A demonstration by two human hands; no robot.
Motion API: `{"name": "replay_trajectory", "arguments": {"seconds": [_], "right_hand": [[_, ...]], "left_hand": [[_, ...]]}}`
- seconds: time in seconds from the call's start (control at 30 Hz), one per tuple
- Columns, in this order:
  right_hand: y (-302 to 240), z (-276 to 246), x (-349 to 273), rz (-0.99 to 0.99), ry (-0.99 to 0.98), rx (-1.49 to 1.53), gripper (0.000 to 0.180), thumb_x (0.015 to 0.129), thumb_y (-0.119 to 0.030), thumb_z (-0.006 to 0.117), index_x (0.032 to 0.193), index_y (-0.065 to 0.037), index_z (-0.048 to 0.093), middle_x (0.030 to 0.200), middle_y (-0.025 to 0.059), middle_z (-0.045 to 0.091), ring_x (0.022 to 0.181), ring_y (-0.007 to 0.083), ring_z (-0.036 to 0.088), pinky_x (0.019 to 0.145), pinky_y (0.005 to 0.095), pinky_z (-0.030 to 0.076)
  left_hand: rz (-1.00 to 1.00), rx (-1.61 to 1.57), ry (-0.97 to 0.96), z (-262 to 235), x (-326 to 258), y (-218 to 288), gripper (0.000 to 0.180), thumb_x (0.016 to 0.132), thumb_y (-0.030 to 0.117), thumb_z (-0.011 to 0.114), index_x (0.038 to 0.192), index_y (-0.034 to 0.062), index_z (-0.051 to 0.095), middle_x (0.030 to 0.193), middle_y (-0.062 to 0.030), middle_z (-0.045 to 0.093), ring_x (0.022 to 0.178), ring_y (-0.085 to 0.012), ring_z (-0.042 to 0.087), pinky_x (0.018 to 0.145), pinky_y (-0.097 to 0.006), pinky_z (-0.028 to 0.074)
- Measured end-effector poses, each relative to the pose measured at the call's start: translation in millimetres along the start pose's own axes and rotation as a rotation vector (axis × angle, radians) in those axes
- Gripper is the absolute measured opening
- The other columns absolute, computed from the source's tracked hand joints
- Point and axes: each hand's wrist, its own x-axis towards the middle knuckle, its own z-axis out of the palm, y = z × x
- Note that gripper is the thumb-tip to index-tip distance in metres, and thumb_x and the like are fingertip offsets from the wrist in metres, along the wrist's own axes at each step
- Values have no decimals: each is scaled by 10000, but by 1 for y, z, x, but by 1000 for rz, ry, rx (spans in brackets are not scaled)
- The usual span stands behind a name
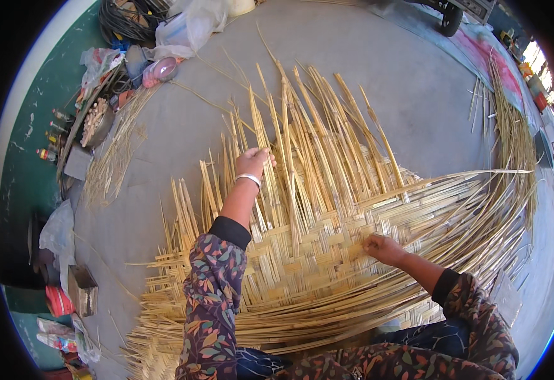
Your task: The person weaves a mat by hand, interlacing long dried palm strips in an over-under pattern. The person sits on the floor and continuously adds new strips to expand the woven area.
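A large mat of pale yellow split reed strips (315,253) lies on the grey concrete floor, its middle woven, with loose strip ends fanning out to the far side and to the right. My left hand (253,161), with a silver bangle on the wrist, reaches forward and is closed around a bunch of upright strips at the mat's far edge. My right hand (383,247) presses down on the woven part, fingers pinching a strip that runs off to the right. Both sleeves carry a dark leaf print.
A loose bundle of reeds (514,145) lies at the right. Straw scraps (115,158), plastic bags (185,28), black cable coils (122,19) and small bottles crowd the upper left. A small box (82,288) and bags sit lower left. A wheel (451,19) stands at top.
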Motion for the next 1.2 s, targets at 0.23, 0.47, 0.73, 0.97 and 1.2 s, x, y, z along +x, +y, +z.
{"name": "replay_trajectory", "arguments": {"seconds": [0.23,0.47,0.73,0.97,1.2], "right_hand": [[13,7,4,-106,34,-30,184,831,-240,617,938,-90,620,848,61,641,781,172,615,725,301,491],[19,2,11,-79,-64,-5,261,839,-278,619,1014,-86,628,901,88,658,829,174,626,771,302,491],[-127,-94,5,-273,90,17,373,897,-314,577,1146,-37,576,995,103,654,929,180,613,891,322,473],[-256,-151,-21,-617,164,719,268,900,-253,595,1001,-6,604,847,35,609,774,95,575,731,237,481],[-237,-155,-36,-623,143,984,171,889,-208,616,882,-37,626,683,-2,584,614,68,543,568,202,462]], "left_hand": [[219,22,-46,7,-14,75,261,874,236,616,1026,23,609,887,-74,661,779,-172,664,651,-271,522],[388,-78,-87,28,-61,152,251,881,217,609,1010,2,607,862,-95,654,771,-180,654,702,-269,520],[569,-10,-161,59,-124,188,244,890,206,600,1011,-5,621,855,-82,652,756,-168,649,696,-261,514],[511,56,-331,75,-172,158,197,901,189,579,956,2,612,768,-47,618,647,-108,586,614,-230,476],[370,262,-521,87,-197,136,181,925,185,539,943,14,594,758,-25,615,639,-92,586,595,-227,480]]}}
